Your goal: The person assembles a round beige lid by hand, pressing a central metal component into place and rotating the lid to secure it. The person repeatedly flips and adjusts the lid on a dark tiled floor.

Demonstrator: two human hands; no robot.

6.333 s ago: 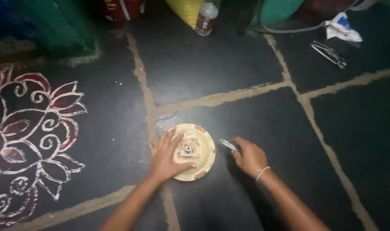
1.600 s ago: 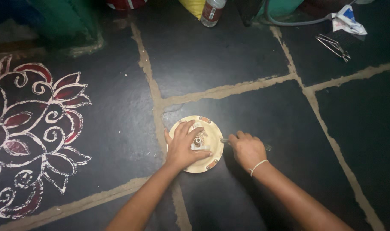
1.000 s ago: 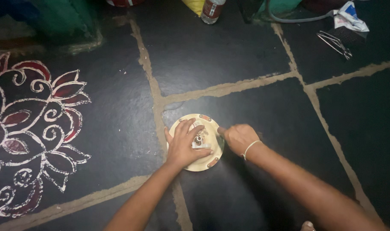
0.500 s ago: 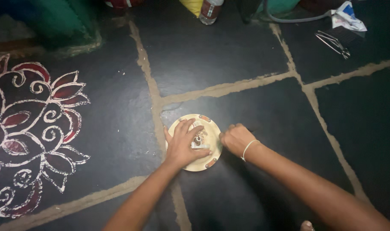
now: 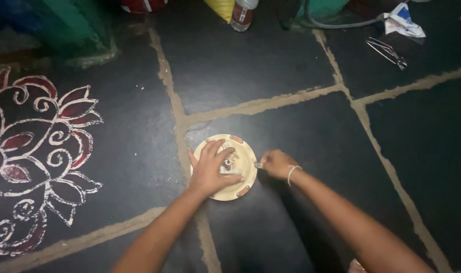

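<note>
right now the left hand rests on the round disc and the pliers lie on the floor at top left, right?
Not quite. The left hand does rest on the disc, but the head view shows the pliers on the floor at top right, not top left.

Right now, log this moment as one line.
left hand flat on round cream disc | right hand at disc's right edge, small tool in fingers | dark stone floor

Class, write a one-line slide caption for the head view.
Left hand presses a round cream disc on the dark stone floor; right hand works at its edge.
</note>
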